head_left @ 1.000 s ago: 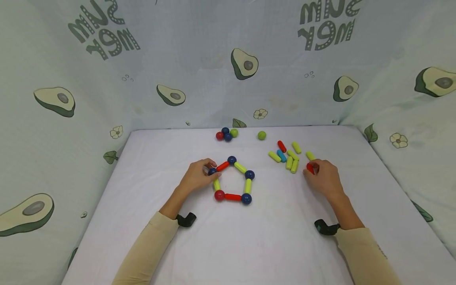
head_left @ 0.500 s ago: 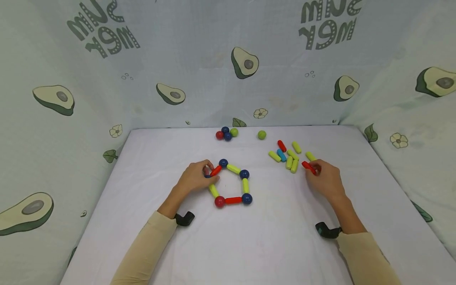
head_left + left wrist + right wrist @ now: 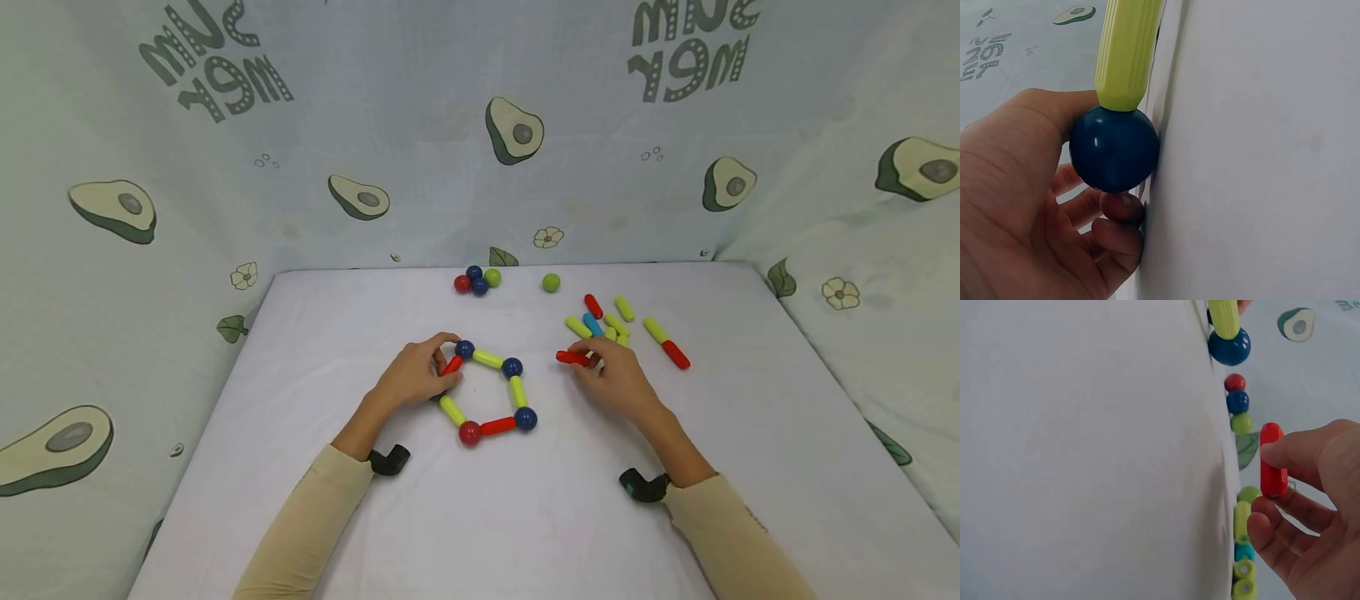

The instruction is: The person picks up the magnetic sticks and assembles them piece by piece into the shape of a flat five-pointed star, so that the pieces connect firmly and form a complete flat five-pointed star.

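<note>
A five-sided ring of balls and magnetic sticks lies on the white cloth, with red sticks, yellow-green sticks, blue balls and one red ball. My left hand grips the ring at its left corner; in the left wrist view thumb and fingers hold a blue ball with a yellow-green stick attached. To the ring's right, my right hand pinches a red magnetic stick between thumb and fingers. Its far end points toward the ring, well apart from it.
Behind the right hand lie loose yellow-green sticks, a blue stick and a red stick. Farther right, another red stick touches a yellow-green one. Several balls cluster at the back, beside a separate green ball.
My right hand has moved left with a red stick, and a second red stick now shows at the right. The ring has turned slightly and shifted under my left hand.
</note>
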### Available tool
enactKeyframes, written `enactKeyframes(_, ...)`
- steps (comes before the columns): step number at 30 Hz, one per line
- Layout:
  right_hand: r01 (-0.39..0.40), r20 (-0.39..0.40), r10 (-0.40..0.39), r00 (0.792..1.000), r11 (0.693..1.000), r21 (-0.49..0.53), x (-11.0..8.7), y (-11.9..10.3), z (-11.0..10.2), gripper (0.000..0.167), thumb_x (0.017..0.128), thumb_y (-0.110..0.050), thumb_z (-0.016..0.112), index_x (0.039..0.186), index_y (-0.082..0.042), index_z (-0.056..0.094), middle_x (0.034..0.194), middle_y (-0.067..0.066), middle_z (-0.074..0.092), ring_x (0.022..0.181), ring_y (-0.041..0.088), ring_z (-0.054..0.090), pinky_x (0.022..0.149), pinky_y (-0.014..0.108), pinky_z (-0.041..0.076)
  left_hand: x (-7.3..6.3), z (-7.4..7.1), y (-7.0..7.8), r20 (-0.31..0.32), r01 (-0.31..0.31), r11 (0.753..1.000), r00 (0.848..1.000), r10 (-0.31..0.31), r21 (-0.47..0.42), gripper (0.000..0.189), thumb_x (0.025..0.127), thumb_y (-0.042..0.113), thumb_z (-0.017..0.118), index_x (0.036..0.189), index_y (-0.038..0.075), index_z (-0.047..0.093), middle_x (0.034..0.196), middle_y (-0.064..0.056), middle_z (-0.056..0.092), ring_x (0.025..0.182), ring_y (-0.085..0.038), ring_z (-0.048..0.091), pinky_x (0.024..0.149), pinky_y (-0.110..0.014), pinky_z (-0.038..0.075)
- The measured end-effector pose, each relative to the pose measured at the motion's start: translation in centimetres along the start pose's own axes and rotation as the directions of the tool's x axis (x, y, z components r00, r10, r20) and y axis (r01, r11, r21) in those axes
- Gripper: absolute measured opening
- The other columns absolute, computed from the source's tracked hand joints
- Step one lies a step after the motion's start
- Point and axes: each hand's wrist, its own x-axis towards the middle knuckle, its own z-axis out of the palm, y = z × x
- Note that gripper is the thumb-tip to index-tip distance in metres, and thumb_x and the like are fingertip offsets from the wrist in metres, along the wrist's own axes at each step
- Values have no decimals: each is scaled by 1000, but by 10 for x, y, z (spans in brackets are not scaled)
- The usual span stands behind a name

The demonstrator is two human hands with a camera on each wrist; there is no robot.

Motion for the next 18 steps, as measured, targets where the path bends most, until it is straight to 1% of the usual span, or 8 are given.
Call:
enactKeyframes(3, 6, 28, -7, 1000, 1000, 14, 5, -5, 10, 30, 95, -11, 72, 124, -8, 69, 119, 11, 70, 100, 26, 61, 86, 40, 55, 0, 0, -1, -5, -4, 1000, 1000, 4, -8, 54, 92, 33, 75, 142, 23, 56, 93, -1, 65, 66, -15, 55, 62, -27, 46)
enactKeyframes(8, 19, 57, -20, 998, 1000, 16, 10, -15, 20, 30, 94, -12, 73, 124, -9, 69, 118, 9, 69, 100, 25, 60, 88, 41, 56, -1, 0, 0, -10, 1, 1000, 1000, -1, -19, 55, 92, 32, 76, 142, 23, 57, 93, -1, 65, 67, -16, 55, 62, -27, 46)
enactKeyframes(11, 31, 85, -32, 996, 999, 23, 11, -20, 24, 30, 93, -12, 74, 123, -10, 70, 116, 8, 70, 99, 24, 60, 88, 40, 56, 0, 1, -1, -10, 5, 1000, 1000, -5, -22, 55, 92, 33, 76, 142, 23, 57, 93, -1, 65, 66, -15, 54, 61, -27, 45)
enactKeyframes(15, 68, 127, -73, 989, 997, 45, 13, -24, 28, 28, 93, -12, 75, 120, -11, 71, 111, 4, 71, 94, 20, 60, 84, 35, 54, 1, 2, -2, -14, 0, 1000, 1000, 0, -25, 54, 92, 33, 76, 142, 24, 57, 92, 0, 64, 65, -15, 54, 60, -27, 44)
enactKeyframes(18, 83, 136, -91, 987, 995, 63, 13, -26, 29, 28, 93, -13, 75, 121, -10, 70, 110, 4, 70, 92, 19, 59, 82, 33, 53, 1, 2, -3, -16, -1, 1000, 1000, 1, -23, 54, 91, 32, 76, 141, 23, 57, 92, 0, 64, 65, -15, 54, 61, -26, 45)
